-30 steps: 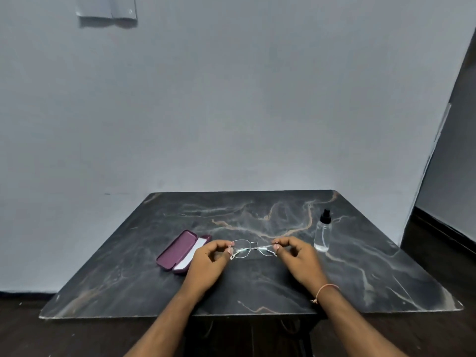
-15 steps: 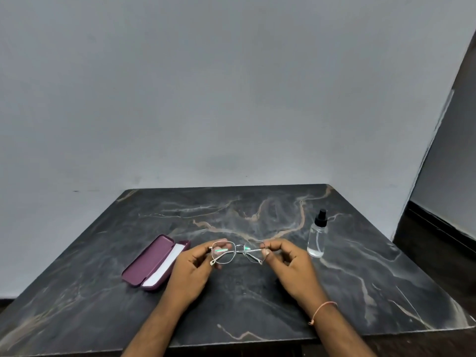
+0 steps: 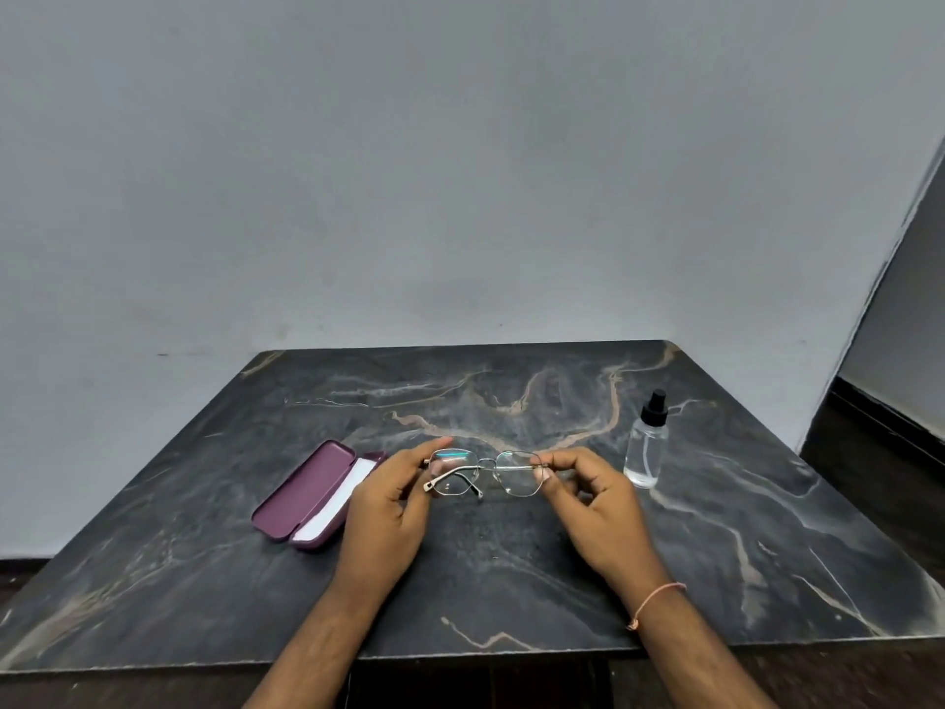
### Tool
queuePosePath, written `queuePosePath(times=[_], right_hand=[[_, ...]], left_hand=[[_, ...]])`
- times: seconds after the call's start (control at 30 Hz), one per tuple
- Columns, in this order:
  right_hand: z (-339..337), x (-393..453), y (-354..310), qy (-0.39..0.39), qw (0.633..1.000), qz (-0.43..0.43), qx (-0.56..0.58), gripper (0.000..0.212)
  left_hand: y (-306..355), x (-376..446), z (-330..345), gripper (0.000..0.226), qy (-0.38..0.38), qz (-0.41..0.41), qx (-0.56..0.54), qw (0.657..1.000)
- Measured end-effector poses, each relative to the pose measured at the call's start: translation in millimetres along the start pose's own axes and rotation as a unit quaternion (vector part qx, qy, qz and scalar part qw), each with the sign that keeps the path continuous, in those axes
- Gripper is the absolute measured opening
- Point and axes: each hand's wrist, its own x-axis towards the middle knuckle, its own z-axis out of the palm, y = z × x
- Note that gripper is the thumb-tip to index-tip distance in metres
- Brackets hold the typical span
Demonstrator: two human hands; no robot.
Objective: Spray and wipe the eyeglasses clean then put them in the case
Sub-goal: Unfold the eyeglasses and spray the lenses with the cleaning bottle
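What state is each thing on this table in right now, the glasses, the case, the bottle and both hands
eyeglasses: lifted off the table, gripped at both ends
case: open, lying flat, white cloth inside
spray bottle: upright, untouched, black nozzle on
left hand: pinching the glasses' left end
right hand: pinching their right end

Left hand (image 3: pixel 386 509) covering near end of case (image 3: pixel 313 496) and outer edge of left lens of glasses (image 3: pixel 486 472). Forearms cut off by bottom edge. Surface (image 3: pixel 511 565) clipped at lower corners. White item in case too small to identify.
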Motion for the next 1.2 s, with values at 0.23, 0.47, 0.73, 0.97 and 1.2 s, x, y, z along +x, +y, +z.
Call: queuePosePath(times=[0.23, 0.47, 0.73, 0.97, 1.2], right_hand=[[-1, -6, -5, 0.011, 1.000, -0.020, -0.014, 0.024], [-1, -9, -6, 0.033, 0.999, -0.027, -0.022, 0.022], [-2, -11, -11, 0.017, 1.000, -0.017, 0.006, 0.024], [-2, -12, -13, 0.043, 0.999, -0.025, 0.019, 0.015], [0, -14, -11, 0.082, 0.993, -0.063, -0.061, 0.015]], left_hand=[[1, -2, -4, 0.047, 0.015, 0.076, 0.108, 0.991], [0, -5, -1, 0.067, -0.002, 0.072, 0.165, 0.984], [2, -5, -1, 0.069, -0.006, 0.049, 0.152, 0.987], [3, -6, 0, 0.072, -0.020, 0.055, 0.149, 0.987], [3, -7, -1, 0.077, -0.036, 0.054, 0.145, 0.987]])
